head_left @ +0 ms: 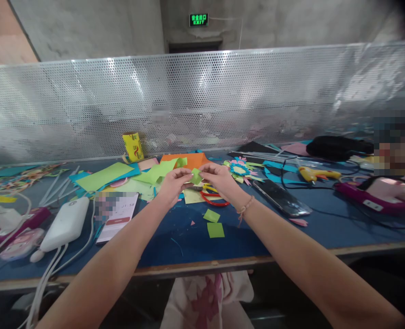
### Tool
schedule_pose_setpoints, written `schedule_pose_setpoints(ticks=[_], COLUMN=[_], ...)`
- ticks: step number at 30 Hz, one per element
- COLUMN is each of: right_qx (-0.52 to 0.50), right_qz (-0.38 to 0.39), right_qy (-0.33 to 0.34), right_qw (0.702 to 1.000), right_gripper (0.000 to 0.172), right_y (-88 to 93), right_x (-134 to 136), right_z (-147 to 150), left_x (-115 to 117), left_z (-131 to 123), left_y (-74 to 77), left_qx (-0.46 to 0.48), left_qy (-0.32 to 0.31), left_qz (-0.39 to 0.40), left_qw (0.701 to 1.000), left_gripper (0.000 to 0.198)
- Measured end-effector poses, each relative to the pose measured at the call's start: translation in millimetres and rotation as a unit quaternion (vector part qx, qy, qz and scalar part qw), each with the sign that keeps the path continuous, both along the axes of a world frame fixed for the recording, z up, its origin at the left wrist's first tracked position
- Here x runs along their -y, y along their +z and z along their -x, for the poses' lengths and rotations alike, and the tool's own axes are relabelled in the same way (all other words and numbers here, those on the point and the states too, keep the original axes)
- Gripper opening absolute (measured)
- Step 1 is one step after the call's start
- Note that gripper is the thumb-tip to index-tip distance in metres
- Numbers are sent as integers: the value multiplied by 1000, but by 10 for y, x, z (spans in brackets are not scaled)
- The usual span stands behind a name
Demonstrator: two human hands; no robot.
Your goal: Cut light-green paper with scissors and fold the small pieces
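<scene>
Between my two hands, just above the table, is a small green paper square (196, 175). My left hand (173, 185) pinches its left side with thumb and fingers. On its right side, the fingers of my right hand (219, 180) are closed on the same piece. Below my hands, two more green paper squares (216, 230) lie on the blue tabletop, one just behind the other. Scissors with red and yellow handles (214, 197) rest beside my right hand, partly hidden by it. Larger green sheets (161, 172) and an orange sheet (185, 161) lie behind my hands.
Left are a phone (120, 214) and a white power bank (66, 224) with cables. Right are a dark phone (282, 198), a yellow glue gun (318, 174) and a purple power strip (371, 198). A paper flower (239, 168) lies behind. A perforated metal panel (202, 100) closes the table's back.
</scene>
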State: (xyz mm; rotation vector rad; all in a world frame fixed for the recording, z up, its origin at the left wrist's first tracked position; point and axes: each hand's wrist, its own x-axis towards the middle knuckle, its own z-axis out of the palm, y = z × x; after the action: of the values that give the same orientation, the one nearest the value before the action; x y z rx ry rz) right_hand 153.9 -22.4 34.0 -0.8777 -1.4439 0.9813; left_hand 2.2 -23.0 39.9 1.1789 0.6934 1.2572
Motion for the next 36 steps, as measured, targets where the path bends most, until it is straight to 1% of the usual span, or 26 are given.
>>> schedule_pose_setpoints(ticks=[6, 10, 16, 24, 27, 29, 31, 33, 36], right_qx=[-40, -38, -73, -72, -63, -56, -47, -29, -4], right_qz=[42, 49, 76, 69, 50, 25, 1, -21, -58], right_qy=[8, 15, 41, 44, 29, 14, 6, 0, -20], right_qw=[998, 998, 994, 994, 996, 998, 999, 999, 998], right_gripper=[14, 13, 14, 16, 20, 26, 29, 26, 20], right_y=[49, 65, 81, 78, 60, 44, 31, 28, 41], right_x=[42, 63, 76, 67, 48, 32, 22, 24, 43], right_z=[28, 31, 19, 15, 9, 4, 2, 4, 13], left_x=[10, -3, -19, -41, -40, -38, -35, -34, -40], left_z=[-7, -11, 0, 1, -3, -2, 3, 11, 21], left_y=[1, -21, -45, -62, -50, -36, -18, -4, 0], left_qx=[-11, -24, -22, -22, -10, 4, 16, 22, 29], left_qy=[-23, -38, -43, -37, -21, 8, 38, 58, 70], left_qz=[-2, -5, -12, -13, -5, 1, -1, -9, -39], left_qw=[1000, 999, 999, 999, 1000, 1000, 999, 998, 996], left_gripper=[16, 16, 17, 19, 20, 23, 27, 30, 28])
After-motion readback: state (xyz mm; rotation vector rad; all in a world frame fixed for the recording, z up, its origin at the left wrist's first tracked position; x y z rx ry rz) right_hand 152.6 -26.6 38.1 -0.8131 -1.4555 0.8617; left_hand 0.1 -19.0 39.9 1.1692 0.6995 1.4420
